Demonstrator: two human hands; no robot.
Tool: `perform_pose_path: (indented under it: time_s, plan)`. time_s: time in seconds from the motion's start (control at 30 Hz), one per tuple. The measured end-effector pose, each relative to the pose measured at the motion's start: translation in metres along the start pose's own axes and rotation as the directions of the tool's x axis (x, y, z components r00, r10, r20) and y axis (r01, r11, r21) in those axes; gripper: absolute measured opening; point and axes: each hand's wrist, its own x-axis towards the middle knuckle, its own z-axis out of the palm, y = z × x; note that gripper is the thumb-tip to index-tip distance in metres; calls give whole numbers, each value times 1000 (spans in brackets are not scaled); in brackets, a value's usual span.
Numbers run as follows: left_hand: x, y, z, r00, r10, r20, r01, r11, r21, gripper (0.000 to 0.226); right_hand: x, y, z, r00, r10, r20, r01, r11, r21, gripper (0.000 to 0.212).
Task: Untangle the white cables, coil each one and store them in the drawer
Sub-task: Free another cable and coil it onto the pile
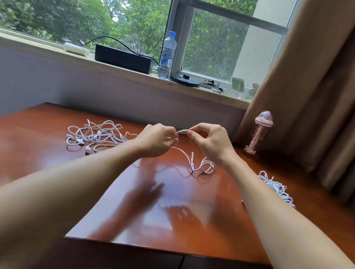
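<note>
Polished wooden desktop [46, 170]: left hand [158, 140] and right hand [210, 143] both pinch the plug end [183, 131] of one white cable [205, 166], its slack looped below the right wrist; hasty pulling could knot those loops or drag the neighbouring tangle [98, 135].

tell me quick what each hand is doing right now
Left hand: closed, pinching the white cable just behind its plug end.
Right hand: closed, pinching the plug end of the same cable.
</note>
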Motion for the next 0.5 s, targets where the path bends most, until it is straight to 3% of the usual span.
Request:
perform_pose_path:
  time_s: [0.1,0.27,0.4,0.5]
  plan:
    - [0,-8,5,997,39,-68,-38,999,28,15,-4,8,-2,999,34,-18,-33,999,24,7]
    - [-1,-12,5,981,184,-68,-173,974,145,15,-10,11,7,984,132,117,-155,963,221,10]
    - [-3,-8,2,978,203,-46,-195,971,138,13,-6,-2,19,978,133,160,-173,947,270,17]
    - [-6,-13,-4,986,157,-58,-146,978,151,16,-1,-4,24,985,118,122,-145,961,234,6]
